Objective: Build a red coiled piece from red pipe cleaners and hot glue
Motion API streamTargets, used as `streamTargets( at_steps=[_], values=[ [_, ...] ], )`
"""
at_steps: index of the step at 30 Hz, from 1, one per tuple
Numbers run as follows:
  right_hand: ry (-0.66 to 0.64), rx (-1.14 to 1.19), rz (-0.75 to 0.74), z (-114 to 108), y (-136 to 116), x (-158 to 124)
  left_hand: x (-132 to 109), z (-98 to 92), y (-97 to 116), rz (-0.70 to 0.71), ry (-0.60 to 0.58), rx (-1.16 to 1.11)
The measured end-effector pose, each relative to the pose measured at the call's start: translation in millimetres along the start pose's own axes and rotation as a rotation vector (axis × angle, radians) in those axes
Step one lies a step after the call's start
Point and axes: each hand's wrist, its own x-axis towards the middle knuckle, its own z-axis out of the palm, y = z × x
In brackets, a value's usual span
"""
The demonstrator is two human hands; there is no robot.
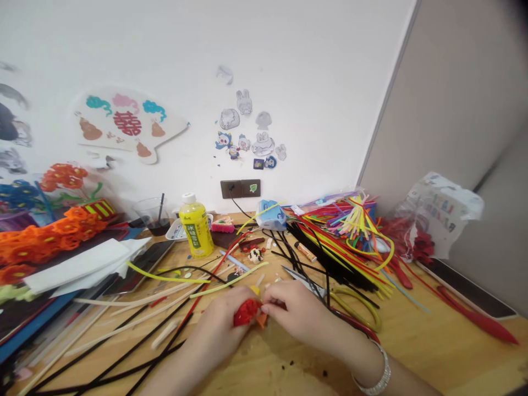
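Note:
My left hand is closed around a small red fuzzy piece that looks made of pipe cleaner. A small orange piece sticks out beside it, between both hands. My right hand has thumb and forefinger pinched at the edge of the orange piece; what exactly the fingertips grip is hidden. Just beyond the hands lie scissors, partly covered by black pipe cleaners. A light yellow pipe cleaner rests in front of my left hand.
A yellow drink bottle and a plastic cup stand at the back. Bundled coloured pipe cleaners and a plastic bag lie right. Orange fuzzy flowers, white paper and a tissue pack are also around.

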Motion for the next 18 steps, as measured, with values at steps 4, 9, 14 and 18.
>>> streamTargets(
  at_steps=[4, 9, 14, 18],
  values=[
    [-0.045, -0.010, -0.006, -3.2, -1.2, 0.3, -0.3, 6.7, -0.9, -0.048, -0.021, -0.006],
    [-0.019, 0.187, 0.091, -4.3, -3.8, 0.6, 0.1, 12.9, 1.3, -0.252, 0.057, -0.336],
    [0.099, 0.312, 0.141, 7.0, -6.2, -1.1, 1.5, 11.0, 3.7, -0.320, 0.109, -0.621],
    [0.238, 0.280, 0.108, 20.6, -6.1, -6.2, 1.5, 13.2, 4.9, -0.370, 0.147, -0.755]
  ],
)
